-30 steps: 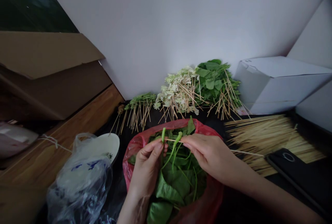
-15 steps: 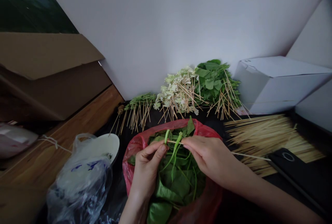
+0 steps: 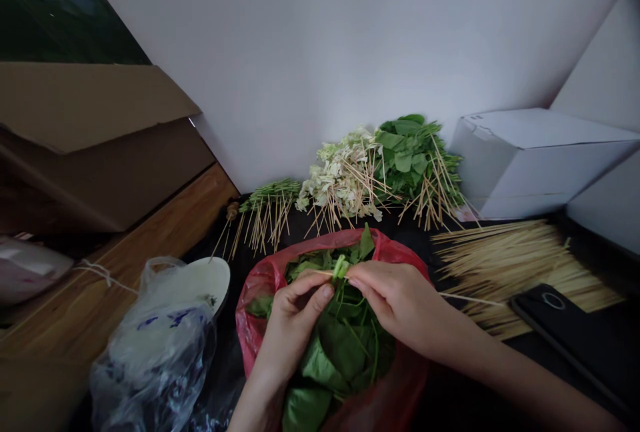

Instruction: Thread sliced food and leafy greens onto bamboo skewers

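My left hand is pinched at the green vegetable stems, thumb and forefinger close together. My right hand grips a thin wooden skewer, whose long end sticks out to the right behind the hand. The skewer's other end crosses the stems, and its tip shows just above my left forefinger. Both hands are above a red plastic bag, open at the top and full of green leaves. Leafy ends of the held stems hang down into it.
Along the wall lie skewered green stems, skewered pale leaves and skewered green leaves. Loose skewers and a black phone are right. A bowl, clear plastic bag and cardboard box stand left; a white box stands back right.
My left hand has moved right toward my right hand. The two stems, apart before, now sit bunched together on the skewer, and its tip has come out over my left forefinger.
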`<state>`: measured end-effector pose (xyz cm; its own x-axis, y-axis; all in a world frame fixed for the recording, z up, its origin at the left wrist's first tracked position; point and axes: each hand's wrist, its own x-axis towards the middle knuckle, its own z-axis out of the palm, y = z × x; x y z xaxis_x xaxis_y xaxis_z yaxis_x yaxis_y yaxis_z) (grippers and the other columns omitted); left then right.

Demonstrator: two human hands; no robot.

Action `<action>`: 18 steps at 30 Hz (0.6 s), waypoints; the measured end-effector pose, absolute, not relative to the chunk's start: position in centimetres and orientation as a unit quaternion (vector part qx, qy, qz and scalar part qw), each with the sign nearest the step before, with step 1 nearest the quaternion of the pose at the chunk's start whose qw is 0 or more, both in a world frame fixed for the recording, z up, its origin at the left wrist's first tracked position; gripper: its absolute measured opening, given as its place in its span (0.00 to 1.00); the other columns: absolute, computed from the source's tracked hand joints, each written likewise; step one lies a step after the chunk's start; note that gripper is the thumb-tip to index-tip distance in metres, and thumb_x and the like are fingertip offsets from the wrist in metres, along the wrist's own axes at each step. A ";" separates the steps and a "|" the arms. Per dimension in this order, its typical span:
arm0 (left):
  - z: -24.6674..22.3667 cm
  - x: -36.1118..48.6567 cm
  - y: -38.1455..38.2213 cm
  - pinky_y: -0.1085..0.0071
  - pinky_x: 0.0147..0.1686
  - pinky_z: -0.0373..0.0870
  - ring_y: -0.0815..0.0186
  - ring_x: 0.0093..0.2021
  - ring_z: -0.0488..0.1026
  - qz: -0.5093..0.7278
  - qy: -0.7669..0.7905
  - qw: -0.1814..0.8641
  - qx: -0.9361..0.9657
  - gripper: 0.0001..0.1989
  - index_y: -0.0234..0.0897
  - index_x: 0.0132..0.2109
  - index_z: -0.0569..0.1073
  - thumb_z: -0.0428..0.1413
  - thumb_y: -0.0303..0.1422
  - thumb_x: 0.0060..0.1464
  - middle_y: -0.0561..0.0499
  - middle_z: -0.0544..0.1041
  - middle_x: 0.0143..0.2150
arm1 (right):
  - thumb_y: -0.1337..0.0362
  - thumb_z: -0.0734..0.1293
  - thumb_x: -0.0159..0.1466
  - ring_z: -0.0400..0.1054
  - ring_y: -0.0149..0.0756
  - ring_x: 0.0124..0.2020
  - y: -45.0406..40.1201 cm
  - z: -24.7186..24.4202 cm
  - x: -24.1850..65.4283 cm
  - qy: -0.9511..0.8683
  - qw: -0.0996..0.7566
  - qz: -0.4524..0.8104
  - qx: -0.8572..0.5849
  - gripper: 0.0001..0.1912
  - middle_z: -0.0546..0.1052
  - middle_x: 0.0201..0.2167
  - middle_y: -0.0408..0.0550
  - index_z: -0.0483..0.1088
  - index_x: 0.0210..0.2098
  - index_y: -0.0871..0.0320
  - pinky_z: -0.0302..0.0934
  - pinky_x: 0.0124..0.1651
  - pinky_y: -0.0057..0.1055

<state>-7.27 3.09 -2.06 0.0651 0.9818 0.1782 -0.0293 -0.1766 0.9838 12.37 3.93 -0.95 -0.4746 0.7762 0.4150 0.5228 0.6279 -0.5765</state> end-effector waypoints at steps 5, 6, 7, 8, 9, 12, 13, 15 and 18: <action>-1.6 -7.6 2.9 0.68 0.48 0.71 0.59 0.46 0.78 0.482 0.432 0.449 0.616 0.08 0.44 0.40 0.84 0.68 0.31 0.51 0.49 0.83 0.44 | 0.68 0.59 0.72 0.72 0.35 0.39 4.1 -0.2 12.8 -0.822 0.373 0.234 -0.362 0.11 0.78 0.37 0.46 0.73 0.41 0.57 0.64 0.45 0.32; -1.5 -7.8 2.8 0.68 0.47 0.72 0.59 0.44 0.78 0.472 0.434 0.460 0.614 0.08 0.44 0.41 0.84 0.67 0.32 0.52 0.48 0.83 0.43 | 0.68 0.59 0.72 0.72 0.34 0.39 4.1 0.0 13.0 -0.821 0.382 0.232 -0.356 0.10 0.78 0.38 0.46 0.73 0.41 0.57 0.64 0.45 0.32; -1.4 -8.1 2.7 0.67 0.46 0.72 0.59 0.43 0.79 0.466 0.435 0.470 0.611 0.08 0.44 0.43 0.83 0.66 0.34 0.54 0.48 0.83 0.41 | 0.68 0.60 0.72 0.72 0.33 0.39 4.3 0.2 13.4 -0.820 0.392 0.226 -0.351 0.10 0.78 0.38 0.46 0.73 0.41 0.57 0.64 0.44 0.31; -1.4 -8.4 2.7 0.67 0.45 0.72 0.58 0.42 0.79 0.466 0.440 0.471 0.606 0.09 0.44 0.45 0.83 0.64 0.36 0.56 0.47 0.84 0.41 | 0.68 0.60 0.72 0.72 0.32 0.38 4.4 0.5 13.9 -0.817 0.403 0.219 -0.349 0.09 0.78 0.38 0.45 0.73 0.41 0.57 0.64 0.43 0.30; -1.4 -8.7 2.8 0.66 0.44 0.72 0.58 0.41 0.79 0.470 0.452 0.459 0.603 0.11 0.43 0.46 0.83 0.63 0.38 0.58 0.47 0.84 0.40 | 0.68 0.61 0.72 0.72 0.32 0.37 4.6 0.8 14.4 -0.813 0.416 0.212 -0.349 0.09 0.78 0.37 0.44 0.73 0.40 0.56 0.64 0.42 0.29; -1.8 -9.8 3.4 0.63 0.48 0.70 0.55 0.43 0.78 0.474 0.510 0.347 0.628 0.11 0.44 0.48 0.83 0.59 0.36 0.61 0.45 0.84 0.41 | 0.67 0.60 0.72 0.72 0.30 0.33 5.0 1.6 16.1 -0.794 0.449 0.193 -0.363 0.09 0.78 0.34 0.43 0.73 0.40 0.55 0.64 0.38 0.27; -2.0 -10.1 3.7 0.62 0.49 0.68 0.54 0.44 0.77 0.462 0.521 0.295 0.654 0.09 0.44 0.46 0.84 0.61 0.34 0.60 0.45 0.84 0.41 | 0.67 0.60 0.72 0.72 0.30 0.33 5.1 1.8 16.6 -0.787 0.458 0.185 -0.370 0.09 0.78 0.34 0.43 0.73 0.40 0.55 0.64 0.37 0.27; -2.5 -10.3 4.2 0.59 0.49 0.67 0.52 0.44 0.75 0.406 0.526 0.205 0.719 0.09 0.45 0.43 0.85 0.63 0.30 0.56 0.45 0.84 0.41 | 0.66 0.61 0.72 0.72 0.31 0.34 5.2 2.1 17.2 -0.774 0.473 0.172 -0.383 0.09 0.78 0.34 0.44 0.73 0.40 0.54 0.64 0.37 0.28; -2.9 -10.1 4.6 0.56 0.45 0.68 0.50 0.42 0.74 0.258 0.533 0.127 0.796 0.12 0.43 0.43 0.85 0.62 0.24 0.54 0.45 0.84 0.38 | 0.66 0.61 0.72 0.72 0.31 0.33 5.2 2.0 17.3 -0.771 0.479 0.172 -0.382 0.08 0.78 0.34 0.43 0.72 0.41 0.54 0.64 0.37 0.27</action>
